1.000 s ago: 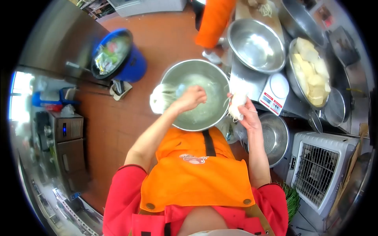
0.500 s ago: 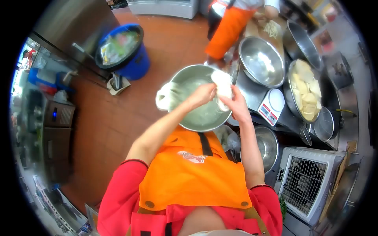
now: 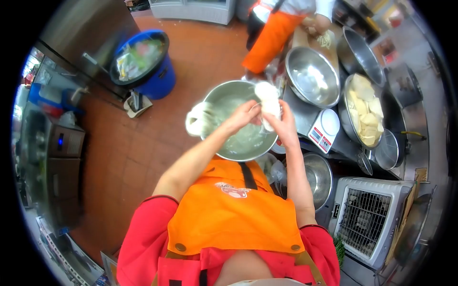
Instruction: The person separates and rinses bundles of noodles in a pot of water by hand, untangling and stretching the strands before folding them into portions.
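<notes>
a soft white bundle of thin, noodle-like strands (image 3: pixel 270 106) is held up over the right-hand part of a large round steel bowl (image 3: pixel 225 91) with cloudy liquid in it. the right hand (image 3: pixel 285 126) has its grip clamped on the bundle, thumb and fingers along its lower part. the left hand (image 3: pixel 245 116) comes in from the other side with fingers curled close against it; whether that grip is closed on the bundle, pinches only a loose strand or merely touches, i cannot tell. a second white hank of strands (image 3: pixel 194 120) lies over the bowl's left rim.

the step in hand looks like gathering or tidying the bundle between both hands above the bowl. the next move would seem to call for a light, firm right grip and careful left fingertips, since such wet-looking strands could slip or snag.

the left fingertips are hard to separate from the white strands, and the right hand covers the bundle's lower end. glare and blur leave the liquid's depth unclear, and forearms and apron hide what lies below. beyond the steel desk (image 3: pixel 301 114), a co-worker in an orange apron (image 3: pixel 274 40) is cut off by the top edge.
</notes>
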The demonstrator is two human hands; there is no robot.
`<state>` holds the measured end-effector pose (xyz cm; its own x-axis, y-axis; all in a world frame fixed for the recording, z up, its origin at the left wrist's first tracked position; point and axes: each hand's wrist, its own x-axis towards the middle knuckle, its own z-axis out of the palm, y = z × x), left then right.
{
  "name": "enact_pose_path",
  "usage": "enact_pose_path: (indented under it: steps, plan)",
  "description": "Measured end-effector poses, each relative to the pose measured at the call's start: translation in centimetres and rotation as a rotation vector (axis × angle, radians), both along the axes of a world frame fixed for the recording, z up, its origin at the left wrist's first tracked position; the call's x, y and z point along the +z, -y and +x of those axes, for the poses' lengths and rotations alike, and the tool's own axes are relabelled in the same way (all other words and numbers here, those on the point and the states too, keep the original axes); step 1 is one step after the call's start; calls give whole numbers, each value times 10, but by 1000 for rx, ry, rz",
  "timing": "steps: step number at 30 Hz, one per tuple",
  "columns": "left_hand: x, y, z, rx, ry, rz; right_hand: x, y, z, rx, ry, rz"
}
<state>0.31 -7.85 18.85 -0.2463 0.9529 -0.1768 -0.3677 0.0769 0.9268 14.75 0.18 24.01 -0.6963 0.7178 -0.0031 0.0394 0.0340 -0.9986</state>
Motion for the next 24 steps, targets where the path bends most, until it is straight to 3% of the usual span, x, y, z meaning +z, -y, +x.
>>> enact_pose_path:
  steps: [6,9,12,15,18,19,20,22,23,24]
  plan:
    - [-10,10,-26,-237,-405,-26,21,-7,7,59,-87,-187]
    - [-12,20,-44,-381,-876,-85,36,-16,13,102,-93,-200]
    - [-20,21,-52,-250,-1008,144,52,-22,15,140,-99,-208]
    - [40,19,-35,-200,-677,175,60,-25,14,176,-80,-249]
    - [59,2,-21,-302,-531,183,55,-26,10,204,-57,-246]
    - [47,-7,-12,-215,-529,317,53,-25,8,196,-43,-217]
    - [42,-9,-12,-287,-489,215,53,-24,7,198,-17,-185]
    - [40,-10,-12,-432,-410,10,51,-30,7,179,40,-52]
    - [24,-5,-2,-278,-379,24,38,-37,8,143,135,148]
    - [27,1,-2,-326,-512,-35,16,-46,11,100,230,347]
